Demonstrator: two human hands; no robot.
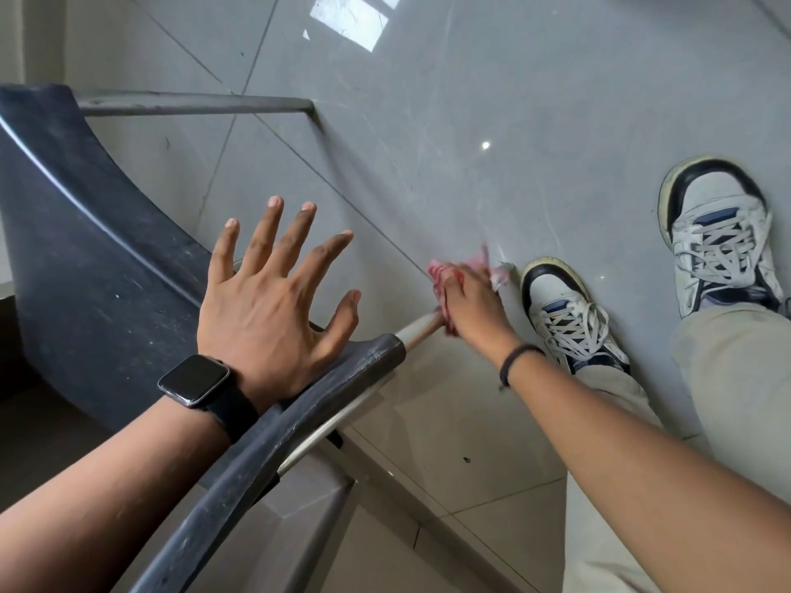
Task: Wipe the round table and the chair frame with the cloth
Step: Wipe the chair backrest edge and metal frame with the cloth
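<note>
Cloth (445, 276): pink-red, crumpled (blurred), bunched against metal chair frame (421, 327) near the floor.
Right hand (471, 306): grip clenched on cloth.
Left hand (274, 301): released, fingers spread above dusty black seat (85, 271).

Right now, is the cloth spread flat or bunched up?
Bunched up: the cloth is wadded inside the right hand, pressed around the chair's metal leg.
</note>
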